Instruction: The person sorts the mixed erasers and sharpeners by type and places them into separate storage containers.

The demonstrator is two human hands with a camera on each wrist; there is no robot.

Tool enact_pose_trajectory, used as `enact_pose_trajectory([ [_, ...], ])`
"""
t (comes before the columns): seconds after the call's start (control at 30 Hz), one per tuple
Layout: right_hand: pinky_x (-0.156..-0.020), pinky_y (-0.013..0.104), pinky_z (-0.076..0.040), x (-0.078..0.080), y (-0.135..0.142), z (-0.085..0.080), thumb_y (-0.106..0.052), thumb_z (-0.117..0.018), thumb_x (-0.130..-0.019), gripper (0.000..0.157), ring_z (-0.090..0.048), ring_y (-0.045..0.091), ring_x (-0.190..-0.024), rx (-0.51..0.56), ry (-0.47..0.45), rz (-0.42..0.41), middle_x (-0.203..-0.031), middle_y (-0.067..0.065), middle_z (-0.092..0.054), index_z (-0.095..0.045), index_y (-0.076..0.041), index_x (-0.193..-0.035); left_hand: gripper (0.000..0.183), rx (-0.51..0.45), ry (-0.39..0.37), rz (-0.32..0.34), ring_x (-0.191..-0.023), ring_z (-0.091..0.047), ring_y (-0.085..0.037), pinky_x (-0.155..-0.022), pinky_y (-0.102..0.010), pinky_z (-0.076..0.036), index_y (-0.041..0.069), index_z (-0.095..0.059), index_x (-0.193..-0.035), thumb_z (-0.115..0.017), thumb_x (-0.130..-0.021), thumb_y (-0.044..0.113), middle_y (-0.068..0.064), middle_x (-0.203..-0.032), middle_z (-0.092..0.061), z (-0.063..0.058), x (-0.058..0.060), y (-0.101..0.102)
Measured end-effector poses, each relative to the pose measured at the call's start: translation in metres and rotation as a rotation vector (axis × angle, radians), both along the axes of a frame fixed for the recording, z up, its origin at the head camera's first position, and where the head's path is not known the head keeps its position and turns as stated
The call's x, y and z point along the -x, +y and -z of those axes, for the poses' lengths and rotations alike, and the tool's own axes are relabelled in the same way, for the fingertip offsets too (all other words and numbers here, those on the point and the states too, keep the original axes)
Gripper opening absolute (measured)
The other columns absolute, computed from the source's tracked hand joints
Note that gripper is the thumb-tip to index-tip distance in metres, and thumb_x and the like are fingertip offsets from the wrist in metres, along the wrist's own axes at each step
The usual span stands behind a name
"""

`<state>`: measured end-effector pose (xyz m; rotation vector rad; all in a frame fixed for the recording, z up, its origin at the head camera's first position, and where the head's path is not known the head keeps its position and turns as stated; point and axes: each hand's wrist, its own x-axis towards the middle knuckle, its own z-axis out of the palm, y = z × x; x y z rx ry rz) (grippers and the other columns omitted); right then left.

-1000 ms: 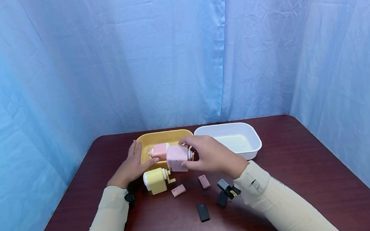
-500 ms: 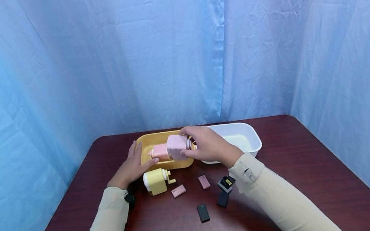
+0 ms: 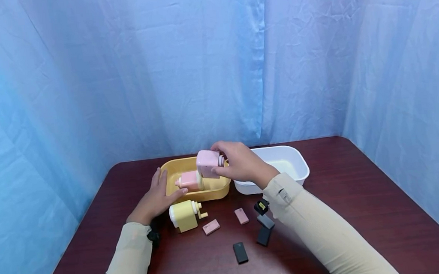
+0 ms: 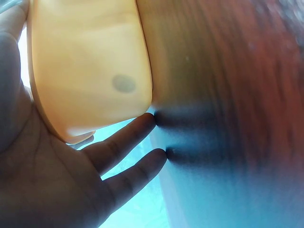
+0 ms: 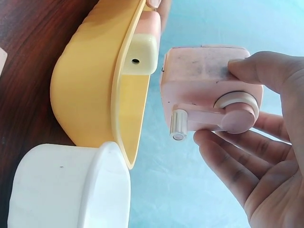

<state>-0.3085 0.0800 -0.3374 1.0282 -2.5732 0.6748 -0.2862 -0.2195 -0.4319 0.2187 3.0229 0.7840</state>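
Over the yellow bin (image 3: 208, 194), my right hand (image 3: 241, 163) holds a pale pink hand-crank pencil sharpener (image 3: 208, 163). The right wrist view shows thumb and fingers on opposite sides of this sharpener (image 5: 204, 80), its crank facing the camera. My left hand (image 3: 155, 200) rests against the bin's left front corner, fingers spread and nearly straight. In the left wrist view, two fingertips touch the table beside the bin wall (image 4: 90, 61). Inside the bin lies a pink and cream sharpener (image 3: 190, 181). A yellow sharpener (image 3: 185, 216) stands on the table before the bin.
A white bin (image 3: 298, 182) stands right of the yellow one. Two small pink blocks (image 3: 211, 227) and several dark ones (image 3: 240, 252) lie on the table (image 3: 364, 211) in front. Blue curtains (image 3: 206, 69) hang behind and at both sides.
My right hand has lifted the pale pink sharpener up and away from me, from the yellow bin's front rim to above the bin. My left hand stays in place.
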Motion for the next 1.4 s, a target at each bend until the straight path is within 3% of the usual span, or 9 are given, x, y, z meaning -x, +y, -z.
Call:
enact_pose_trajectory([
  [0.77,-0.068,0.029,-0.047,0.037,-0.014,0.015,-0.036,-0.072,-0.077,0.045,-0.056,0.011,-0.081,0.002,-0.038,0.128,-0.098,-0.006,-0.062,-0.062,-0.013,-0.115,0.115,-0.009,0.013,0.001,-0.135,-0.034,-0.041,-0.099,-0.058,-0.039,0.015,0.001,-0.154,-0.047,-0.074,0.083,-0.007,-0.159,0.012,0.001,0.0,-0.001],
  [1.1,-0.068,0.027,-0.046,0.047,-0.014,0.022,-0.033,-0.073,-0.076,0.043,-0.055,0.01,-0.081,0.02,-0.089,0.182,-0.097,-0.006,-0.063,-0.063,-0.015,-0.113,0.115,-0.022,0.02,0.016,-0.134,-0.036,-0.041,-0.097,-0.057,-0.041,0.016,0.001,-0.154,-0.049,-0.074,0.081,-0.006,-0.159,0.013,0.001,0.0,0.001],
  [1.4,-0.068,0.028,-0.046,0.051,-0.016,0.024,-0.033,-0.073,-0.076,0.04,-0.055,0.011,-0.08,0.009,-0.084,0.175,-0.094,-0.007,-0.062,-0.063,-0.015,-0.11,0.114,-0.032,0.01,0.009,-0.135,-0.034,-0.04,-0.098,-0.058,-0.04,0.018,0.001,-0.154,-0.048,-0.074,0.082,-0.004,-0.159,0.013,0.0,-0.001,0.002],
])
